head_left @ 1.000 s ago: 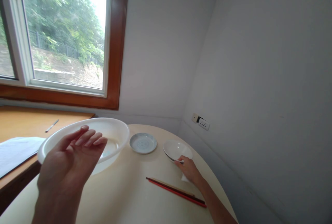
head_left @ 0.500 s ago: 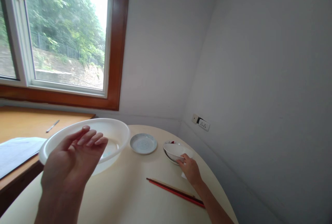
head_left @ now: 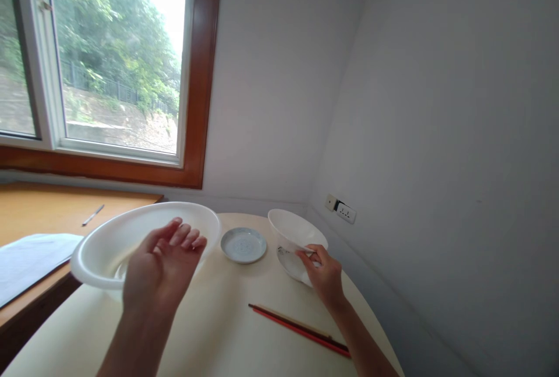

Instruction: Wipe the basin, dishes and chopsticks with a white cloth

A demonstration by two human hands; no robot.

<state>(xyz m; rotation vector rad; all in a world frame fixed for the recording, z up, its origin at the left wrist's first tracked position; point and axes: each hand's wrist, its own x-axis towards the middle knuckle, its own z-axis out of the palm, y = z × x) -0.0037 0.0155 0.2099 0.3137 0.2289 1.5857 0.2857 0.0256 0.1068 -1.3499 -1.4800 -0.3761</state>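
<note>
My right hand (head_left: 324,275) grips the near rim of a white bowl (head_left: 293,230) and holds it lifted and tilted above a second white dish (head_left: 293,264) that lies on the round cream table (head_left: 209,330). My left hand (head_left: 163,269) hangs in the air, palm up with fingers loosely curled and apart, holding nothing. It is just in front of a large white basin (head_left: 117,237). A small pale blue saucer (head_left: 243,245) sits between the basin and the bowl. A pair of red chopsticks (head_left: 299,329) lies near my right forearm.
A wooden desk (head_left: 39,214) on the left carries papers (head_left: 30,257) and a pen (head_left: 93,214) beneath a wood-framed window (head_left: 109,62). White walls meet in a corner behind the table, with a power socket (head_left: 340,209) low on the right wall.
My right hand has raised the white bowl off the dish beneath it and tilted it up. My left hand has shifted right and a little forward, still held free.
</note>
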